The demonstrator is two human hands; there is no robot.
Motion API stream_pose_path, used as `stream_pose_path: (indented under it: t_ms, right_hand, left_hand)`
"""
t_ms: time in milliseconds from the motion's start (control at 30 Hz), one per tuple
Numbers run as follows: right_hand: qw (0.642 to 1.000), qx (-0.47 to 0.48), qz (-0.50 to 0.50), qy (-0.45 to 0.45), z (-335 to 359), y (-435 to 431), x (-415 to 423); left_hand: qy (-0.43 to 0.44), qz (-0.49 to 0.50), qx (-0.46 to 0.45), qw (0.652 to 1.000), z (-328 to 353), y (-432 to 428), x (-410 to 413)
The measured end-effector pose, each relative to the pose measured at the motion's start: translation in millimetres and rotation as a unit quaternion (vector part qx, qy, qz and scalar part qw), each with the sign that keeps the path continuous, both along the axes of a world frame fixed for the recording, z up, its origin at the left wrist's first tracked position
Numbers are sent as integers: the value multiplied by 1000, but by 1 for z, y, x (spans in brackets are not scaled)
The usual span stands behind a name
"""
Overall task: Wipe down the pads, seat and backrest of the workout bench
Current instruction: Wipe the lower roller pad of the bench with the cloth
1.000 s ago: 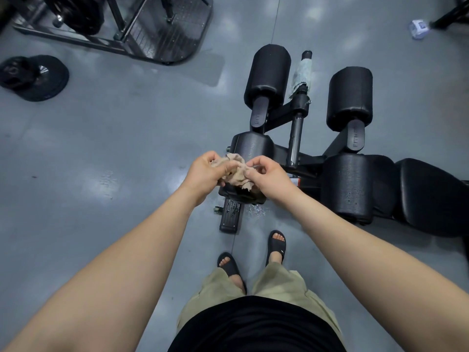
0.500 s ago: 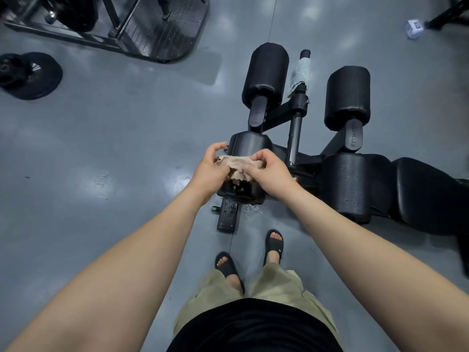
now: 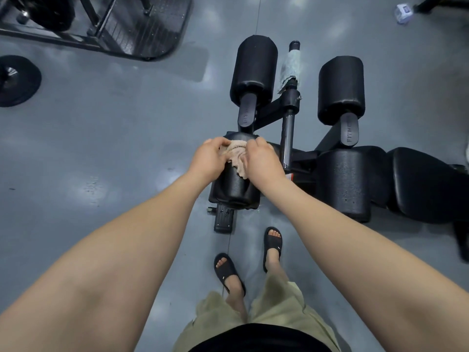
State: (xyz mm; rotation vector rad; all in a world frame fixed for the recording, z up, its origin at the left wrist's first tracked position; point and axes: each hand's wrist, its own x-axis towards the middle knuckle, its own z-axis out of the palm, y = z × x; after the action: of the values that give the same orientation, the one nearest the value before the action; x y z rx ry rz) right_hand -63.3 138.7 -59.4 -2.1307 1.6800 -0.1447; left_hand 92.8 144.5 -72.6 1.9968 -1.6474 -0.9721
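At frame centre, my left hand (image 3: 209, 158) and right hand (image 3: 261, 158) both pinch a crumpled beige cloth (image 3: 234, 154) against the cylindrical black foam pad (image 3: 234, 189).

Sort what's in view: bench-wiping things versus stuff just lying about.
Job in hand: crumpled tan cloth, gripped by left hand and right hand on the near-left black foam roller pad; three other black roller pads; black padded seat.

Lying about: round black weight plate on the floor; black metal machine footplate; small white object; grey rag draped on the bench post, untouched.
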Motion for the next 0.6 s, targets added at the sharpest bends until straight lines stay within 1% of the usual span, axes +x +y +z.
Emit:
stream_pose_path:
  t_ms: [67, 167, 267, 367, 600]
  right_hand:
    - [1000, -13, 6, -17, -2, 3, 1]
    - [999, -23, 19, 10, -6, 12, 3]
    - [998, -20, 61, 26, -10, 24, -1]
    - [995, -24, 93, -6, -12, 39, -10]
    - [990, -70, 94, -81, -21, 85, -29]
  left_hand:
    - [2, -12, -13, 1000, -2, 4, 0]
    - [-9, -17, -2, 1000, -2, 13, 0]
    - [-19, -28, 1, 999, -4, 31, 3]
    - [-23, -42, -4, 999, -7, 52, 6]
    - [-6, -61, -36, 997, -2, 93, -2]
